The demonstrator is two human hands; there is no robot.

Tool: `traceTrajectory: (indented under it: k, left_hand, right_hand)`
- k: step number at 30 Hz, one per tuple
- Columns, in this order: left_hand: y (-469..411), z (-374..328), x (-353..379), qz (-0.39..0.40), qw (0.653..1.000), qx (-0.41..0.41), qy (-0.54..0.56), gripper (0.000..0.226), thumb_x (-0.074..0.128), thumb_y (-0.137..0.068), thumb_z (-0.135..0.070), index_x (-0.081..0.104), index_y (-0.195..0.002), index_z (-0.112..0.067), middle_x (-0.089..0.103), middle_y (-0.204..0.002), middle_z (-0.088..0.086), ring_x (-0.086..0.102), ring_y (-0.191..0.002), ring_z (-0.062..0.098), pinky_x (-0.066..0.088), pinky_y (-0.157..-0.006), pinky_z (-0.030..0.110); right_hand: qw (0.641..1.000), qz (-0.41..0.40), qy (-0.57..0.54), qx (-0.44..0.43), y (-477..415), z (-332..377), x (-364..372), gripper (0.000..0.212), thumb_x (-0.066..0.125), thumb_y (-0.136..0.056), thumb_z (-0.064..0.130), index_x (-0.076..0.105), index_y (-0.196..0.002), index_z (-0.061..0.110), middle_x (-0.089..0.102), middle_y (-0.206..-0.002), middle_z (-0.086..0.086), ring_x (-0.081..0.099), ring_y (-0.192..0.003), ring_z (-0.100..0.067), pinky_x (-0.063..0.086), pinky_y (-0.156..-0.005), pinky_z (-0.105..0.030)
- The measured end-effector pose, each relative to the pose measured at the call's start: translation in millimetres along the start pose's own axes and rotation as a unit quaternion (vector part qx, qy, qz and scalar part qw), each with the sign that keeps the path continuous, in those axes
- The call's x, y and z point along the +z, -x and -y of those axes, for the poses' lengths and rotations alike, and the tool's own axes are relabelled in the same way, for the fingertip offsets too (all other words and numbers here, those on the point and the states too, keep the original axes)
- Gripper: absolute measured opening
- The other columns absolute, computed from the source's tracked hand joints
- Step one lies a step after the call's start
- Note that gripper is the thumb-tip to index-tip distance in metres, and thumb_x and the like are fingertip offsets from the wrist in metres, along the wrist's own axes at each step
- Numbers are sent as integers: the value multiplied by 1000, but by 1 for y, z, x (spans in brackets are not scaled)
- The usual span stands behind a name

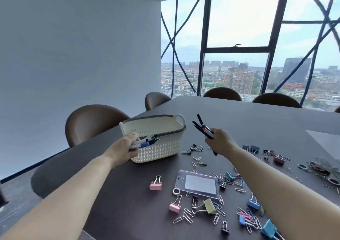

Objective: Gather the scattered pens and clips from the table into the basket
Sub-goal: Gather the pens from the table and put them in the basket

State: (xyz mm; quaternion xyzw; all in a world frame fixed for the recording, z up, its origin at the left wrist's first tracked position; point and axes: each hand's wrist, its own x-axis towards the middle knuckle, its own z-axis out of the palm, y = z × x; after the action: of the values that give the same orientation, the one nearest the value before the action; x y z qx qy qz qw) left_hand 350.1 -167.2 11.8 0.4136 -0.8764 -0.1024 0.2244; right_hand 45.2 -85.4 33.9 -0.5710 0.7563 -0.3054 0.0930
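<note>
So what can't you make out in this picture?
Head view:
Basket floor: hidden by its near wall and the left hand.
How many pens the right hand grips: the hand covers them.
Clips at the right edge: blurred, cut off by the frame.
Card in the clear holder: any print too small to read.

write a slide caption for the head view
Left hand holds pens at the white basket, right hand holds dark pens beside it; clips lie scattered on the table.
</note>
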Motion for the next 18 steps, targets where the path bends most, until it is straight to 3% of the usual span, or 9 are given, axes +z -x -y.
traceTrajectory:
  k: [4,7,10,12,15,18]
  left_hand:
    - [39,14,-26,16,998,-34,43,12,61,-81,-4,54,-89,3,49,-73,1,43,-62,13,34,-57,16]
    - [57,23,-43,14,996,-40,78,11,63,-84,-10,54,-88,-5,51,-73,2,45,-67,14,33,-60,22]
    - [65,23,-60,-14,995,-31,97,14,64,-82,-18,52,-80,-24,51,-72,-4,45,-62,2,34,-59,15]
    - [62,17,-69,-68,993,-18,98,10,63,-83,-15,55,-84,-22,54,-71,-6,49,-61,0,36,-57,12]
    - [39,0,-69,-92,993,-2,78,14,61,-85,-16,58,-98,-19,59,-76,-4,53,-66,6,40,-62,19]
    - [8,-15,-54,-52,997,-16,46,9,62,-82,-15,57,-79,-22,54,-69,-5,52,-70,17,38,-63,29]
  right_hand:
    - [999,12,-5,-43,21,49,24,22,49,-83,15,45,-63,23,51,-60,0,48,-49,-17,41,-47,-26]
    - [997,30,-14,-74,35,73,40,20,49,-85,17,47,-66,22,53,-61,-1,52,-49,-18,40,-44,-25]
    - [994,34,-33,-99,39,87,45,10,51,-85,18,52,-75,14,54,-63,-4,54,-51,-23,43,-47,-26]
    - [992,24,-45,-112,39,94,45,10,51,-85,17,53,-78,10,51,-58,-1,50,-45,-18,38,-42,-24]
    - [990,3,-52,-128,36,97,43,11,52,-84,16,53,-75,10,50,-56,2,46,-43,-14,34,-39,-19]
    - [990,-12,-58,-128,34,91,38,23,54,-83,15,45,-62,18,48,-55,2,44,-47,-16,33,-43,-24]
